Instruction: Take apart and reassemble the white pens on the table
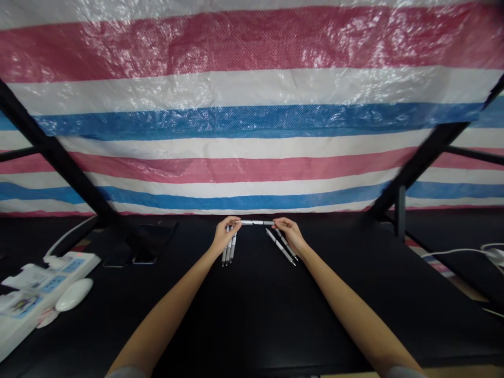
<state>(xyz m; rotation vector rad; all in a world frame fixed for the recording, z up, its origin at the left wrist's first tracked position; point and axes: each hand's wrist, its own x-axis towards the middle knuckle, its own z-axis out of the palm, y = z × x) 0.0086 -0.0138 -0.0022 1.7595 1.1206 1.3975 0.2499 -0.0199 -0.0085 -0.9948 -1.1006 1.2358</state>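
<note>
My left hand (226, 233) and my right hand (290, 233) both pinch a white-and-grey pen (256, 222), one at each end. It is held level, side to side, near the far part of the black table. Below my left hand several similar pens (229, 252) lie side by side, their tips toward me and their upper ends partly behind my fingers. Next to my right hand, pens (280, 247) lie slanted on the table with tips toward the lower right; one is partly covered by the hand.
A white power strip (51, 283) with plugs stands on the left, a white mouse-shaped object (74, 294) beside it. Dark phone-like objects (145, 254) lie behind. Black metal bars (74, 168) slant up at both sides, before a striped plastic sheet (252, 168). White cables (452, 252) run at right.
</note>
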